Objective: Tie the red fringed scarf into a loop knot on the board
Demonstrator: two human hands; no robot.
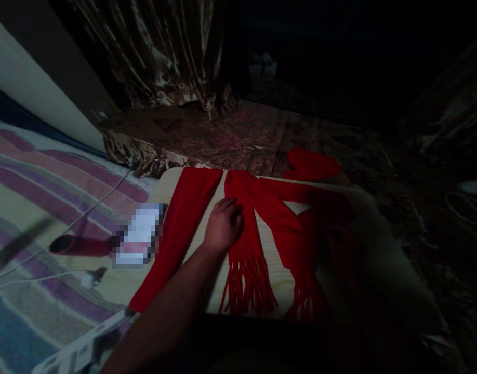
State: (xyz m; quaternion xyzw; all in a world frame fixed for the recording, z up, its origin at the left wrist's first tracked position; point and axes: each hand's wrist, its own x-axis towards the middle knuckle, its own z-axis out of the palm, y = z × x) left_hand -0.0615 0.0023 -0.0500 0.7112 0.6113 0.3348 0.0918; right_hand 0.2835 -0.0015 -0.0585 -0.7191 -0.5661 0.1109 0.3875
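A red fringed scarf (262, 218) lies spread in folded strips on a light wooden board (201, 228). My left hand (224, 225) rests knuckles up on the scarf's middle strip, fingers curled down onto the fabric at its edge. My forearm reaches in from the bottom centre. A dim hand-like shape (342, 241) lies in deep shadow over the scarf's right part; it may be my right hand, but its fingers cannot be made out. Another red piece of cloth (312, 163) lies beyond the board's far edge.
A pixelated flat object (139, 235) and a dark red cylinder (80, 245) lie left of the scarf. White cables (86, 210) cross a striped blanket (36, 176). A shiny patterned curtain (160, 57) hangs behind. The right side is very dark.
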